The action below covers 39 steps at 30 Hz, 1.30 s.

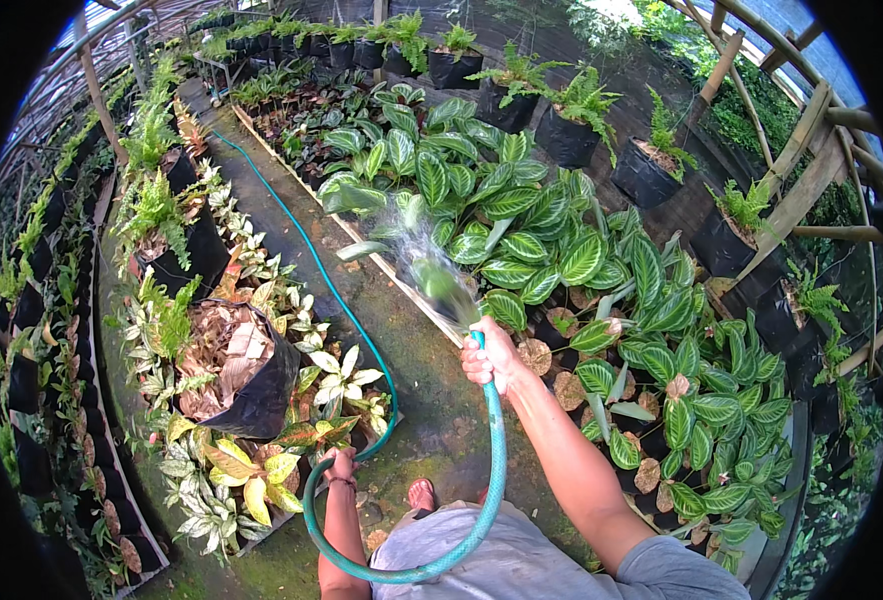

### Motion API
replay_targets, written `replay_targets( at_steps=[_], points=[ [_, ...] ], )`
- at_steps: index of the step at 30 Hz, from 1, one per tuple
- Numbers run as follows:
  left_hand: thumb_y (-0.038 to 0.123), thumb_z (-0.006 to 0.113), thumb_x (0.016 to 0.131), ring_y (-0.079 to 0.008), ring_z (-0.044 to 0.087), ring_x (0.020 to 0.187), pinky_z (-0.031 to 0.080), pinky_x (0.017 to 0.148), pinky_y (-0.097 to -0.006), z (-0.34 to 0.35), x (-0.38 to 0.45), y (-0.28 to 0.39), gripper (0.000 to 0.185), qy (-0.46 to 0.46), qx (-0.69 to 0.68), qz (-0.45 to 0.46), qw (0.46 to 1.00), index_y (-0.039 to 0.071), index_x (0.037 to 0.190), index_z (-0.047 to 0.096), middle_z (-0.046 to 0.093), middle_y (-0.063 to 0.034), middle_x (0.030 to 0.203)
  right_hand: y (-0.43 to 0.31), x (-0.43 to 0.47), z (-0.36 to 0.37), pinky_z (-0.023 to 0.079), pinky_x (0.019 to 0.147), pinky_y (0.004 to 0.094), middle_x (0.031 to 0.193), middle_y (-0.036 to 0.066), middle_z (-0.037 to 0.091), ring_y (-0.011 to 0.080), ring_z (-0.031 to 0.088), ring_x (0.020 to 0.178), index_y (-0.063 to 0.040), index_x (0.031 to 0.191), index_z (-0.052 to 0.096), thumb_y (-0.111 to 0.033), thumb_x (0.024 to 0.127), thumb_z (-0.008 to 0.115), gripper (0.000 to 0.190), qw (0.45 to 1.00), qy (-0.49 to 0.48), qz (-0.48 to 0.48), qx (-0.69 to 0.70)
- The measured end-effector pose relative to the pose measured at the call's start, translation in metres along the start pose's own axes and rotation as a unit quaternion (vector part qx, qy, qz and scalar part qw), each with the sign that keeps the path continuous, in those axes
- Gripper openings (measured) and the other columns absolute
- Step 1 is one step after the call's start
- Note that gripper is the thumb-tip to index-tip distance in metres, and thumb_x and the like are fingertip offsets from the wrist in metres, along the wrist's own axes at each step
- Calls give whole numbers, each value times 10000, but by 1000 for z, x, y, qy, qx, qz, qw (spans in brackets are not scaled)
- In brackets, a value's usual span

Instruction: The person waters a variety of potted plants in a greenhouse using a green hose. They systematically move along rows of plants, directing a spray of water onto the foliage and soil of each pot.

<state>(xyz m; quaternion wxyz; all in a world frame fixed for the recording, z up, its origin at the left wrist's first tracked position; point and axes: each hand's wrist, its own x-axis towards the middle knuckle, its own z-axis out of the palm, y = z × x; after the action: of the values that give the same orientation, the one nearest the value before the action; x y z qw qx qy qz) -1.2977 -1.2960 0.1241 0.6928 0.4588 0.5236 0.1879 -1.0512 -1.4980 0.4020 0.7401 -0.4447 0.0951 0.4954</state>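
My right hand (pixel 492 352) grips a teal garden hose (pixel 495 442) close to its outlet. Water (pixel 422 259) sprays from that end, away from me, over calathea plants (pixel 520 199) with pale-striped leaves. Lower left, my left hand (pixel 338 463), with a band at the wrist, is closed around another stretch of the same hose. Between the hands the hose hangs in a wide loop in front of my grey shirt. Beyond the left hand it runs along the path toward the back.
Mossy paving (pixel 449 431) lies between the plant beds, edged by a narrow board (pixel 404 281). A black grow bag (pixel 261 405) filled with dry husks stands left among variegated plants (pixel 242 469). Potted ferns (pixel 576 112) line the back and right, near bamboo poles (pixel 790 165).
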Motion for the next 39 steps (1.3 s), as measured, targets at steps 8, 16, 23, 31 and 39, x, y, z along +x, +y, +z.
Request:
replay_targets(
  at_steps=[8, 16, 23, 31, 39],
  points=[
    [-33, 545, 666, -124, 445, 439, 374, 364, -243, -4, 9, -9, 245, -5, -3, -11, 1000, 98, 547, 375, 468, -39, 543, 3, 7, 7, 215, 254, 217, 437, -62, 270, 50, 242, 293, -145, 593, 333, -359, 816, 414, 319, 1000, -13, 7, -14],
    [-10, 581, 661, -112, 452, 442, 381, 356, -235, -5, 5, -5, 192, -21, 0, -11, 1000, 72, 546, 451, 490, -34, 549, 5, 7, -4, 208, 257, 220, 439, -60, 266, 55, 240, 295, -142, 596, 327, -357, 802, 428, 315, 1000, 7, 8, -5],
    [-54, 488, 660, -131, 423, 421, 349, 360, -257, 4, 3, -1, 226, -6, 34, 12, 999, 94, 536, 370, 454, -47, 527, 11, -10, -36, 236, 260, 212, 442, -64, 265, 46, 255, 307, -129, 608, 352, -343, 806, 440, 305, 998, 31, -19, 45],
    [-30, 578, 657, -124, 451, 438, 371, 352, -246, 6, 5, -4, 234, -5, 43, 7, 999, 71, 530, 409, 492, -47, 548, 21, -15, -47, 241, 262, 214, 439, -62, 267, 50, 248, 305, -137, 584, 344, -335, 811, 434, 315, 996, 21, 6, 84],
    [-16, 574, 667, -114, 486, 477, 391, 375, -235, 1, 6, -8, 173, -5, 31, -8, 999, 62, 551, 471, 535, -52, 583, 27, -8, -38, 247, 266, 212, 441, -64, 274, 50, 247, 307, -141, 585, 346, -351, 809, 443, 322, 997, 0, 21, 71]
  ],
)
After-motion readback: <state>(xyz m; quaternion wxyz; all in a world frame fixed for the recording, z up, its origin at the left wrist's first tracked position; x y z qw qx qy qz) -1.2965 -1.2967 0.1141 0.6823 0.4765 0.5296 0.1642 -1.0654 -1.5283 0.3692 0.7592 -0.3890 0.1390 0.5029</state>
